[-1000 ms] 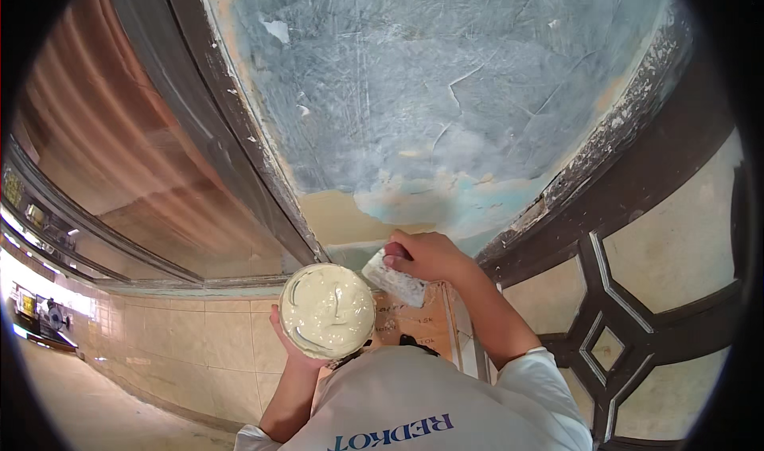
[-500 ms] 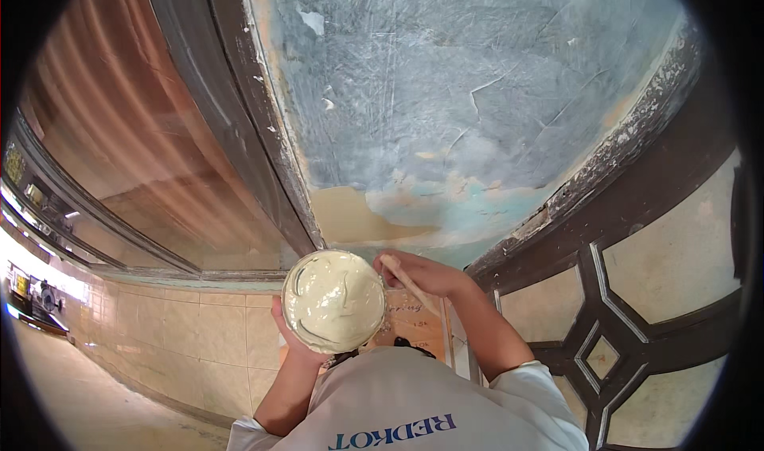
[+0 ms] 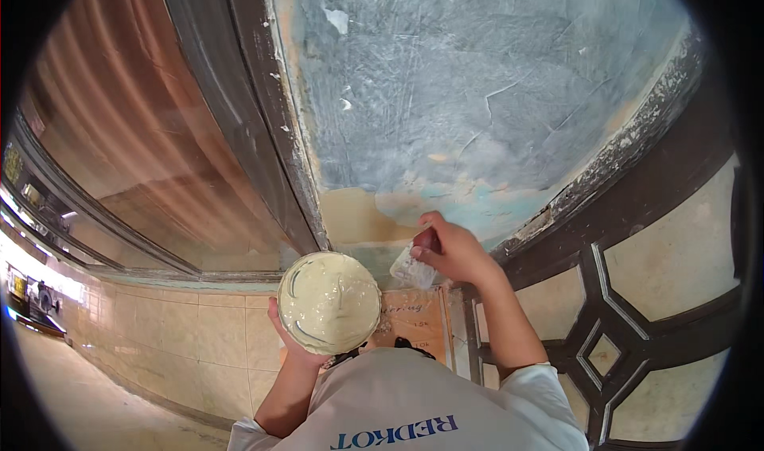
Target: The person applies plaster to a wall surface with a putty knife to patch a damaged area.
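My left hand (image 3: 288, 335) is wrapped round the left side of a round tub filled with cream-coloured paste (image 3: 333, 301). The paste is glossy, with curved grooves across its surface. To the right of the tub, my right hand (image 3: 452, 250) is closed on a pale, flat scraper (image 3: 411, 271), held in front of the lower wall and apart from the tub. The scraper's blade points down and left. Just beyond the hands is a wall (image 3: 477, 77) with patchy grey-blue paint, scratches and chipped spots; a tan patch (image 3: 350, 216) shows at its lower left.
A dark wooden frame (image 3: 278, 148) with a curtained glass pane (image 3: 143, 148) stands at left. On the right is a dark door (image 3: 613, 347) with pale panels. Below the hands lies a printed orange-brown board (image 3: 418, 312). Beige tiles (image 3: 199, 328) line the lower left.
My right hand has moved up and right, away from the tub's rim, and turned the scraper so its flat blade shows. The tub has shifted slightly left in my left hand.
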`<state>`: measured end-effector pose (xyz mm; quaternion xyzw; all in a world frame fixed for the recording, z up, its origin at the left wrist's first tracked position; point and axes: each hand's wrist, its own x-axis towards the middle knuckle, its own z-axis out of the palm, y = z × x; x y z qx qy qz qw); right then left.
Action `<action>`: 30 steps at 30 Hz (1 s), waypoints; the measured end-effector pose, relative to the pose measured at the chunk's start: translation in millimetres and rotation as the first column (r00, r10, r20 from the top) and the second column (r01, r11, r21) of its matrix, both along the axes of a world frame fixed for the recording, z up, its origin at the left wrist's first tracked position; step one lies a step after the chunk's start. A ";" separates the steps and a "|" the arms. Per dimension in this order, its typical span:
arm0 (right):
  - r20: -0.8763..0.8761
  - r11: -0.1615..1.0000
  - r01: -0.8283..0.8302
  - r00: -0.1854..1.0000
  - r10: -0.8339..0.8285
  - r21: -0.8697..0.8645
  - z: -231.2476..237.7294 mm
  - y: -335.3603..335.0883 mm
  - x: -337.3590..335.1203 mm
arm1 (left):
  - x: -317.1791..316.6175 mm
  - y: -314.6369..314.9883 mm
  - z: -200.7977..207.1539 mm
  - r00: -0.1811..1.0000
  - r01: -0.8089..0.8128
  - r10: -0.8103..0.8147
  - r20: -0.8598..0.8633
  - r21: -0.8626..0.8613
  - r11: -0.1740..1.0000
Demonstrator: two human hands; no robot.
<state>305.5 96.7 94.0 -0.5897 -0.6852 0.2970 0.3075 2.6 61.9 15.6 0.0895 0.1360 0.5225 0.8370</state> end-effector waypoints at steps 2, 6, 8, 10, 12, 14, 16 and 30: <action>0.047 0.991 -0.010 0.999 0.004 0.130 30.9 -2.0 -7.2 | 0.6 2.1 6.9 0.998 0.002 -0.004 0.064 0.021 1.000; 0.268 0.879 -0.102 0.963 -0.030 0.466 62.0 -6.7 -26.8 | 4.2 3.6 19.9 0.996 -0.083 0.085 -0.027 0.070 0.994; 0.352 0.856 -0.154 0.935 -0.034 0.494 71.1 -11.9 -39.0 | 3.5 6.2 22.0 0.990 -0.100 0.110 -0.086 0.113 0.989; 0.434 0.832 -0.207 0.900 -0.045 0.515 77.1 -13.2 -49.7 | 3.5 10.0 26.6 0.990 -0.106 0.117 -0.078 0.128 0.986; 0.508 0.769 -0.284 0.859 -0.061 0.573 80.1 -13.0 -59.4 | 1.2 12.7 28.2 0.990 -0.109 0.120 -0.074 0.143 0.984; 0.549 0.729 -0.330 0.832 -0.076 0.600 81.9 -9.1 -70.0 | -1.3 15.0 27.9 0.995 -0.076 0.087 -0.045 0.208 0.975; 0.589 0.688 -0.375 0.803 -0.094 0.621 82.9 -4.5 -78.0 | -2.2 16.0 32.3 0.996 -0.054 0.068 -0.048 0.255 0.965; 0.495 0.506 -0.426 0.869 -0.003 0.750 89.2 19.0 -106.9 | -19.0 21.4 17.2 0.993 0.105 -0.094 -0.068 0.185 0.977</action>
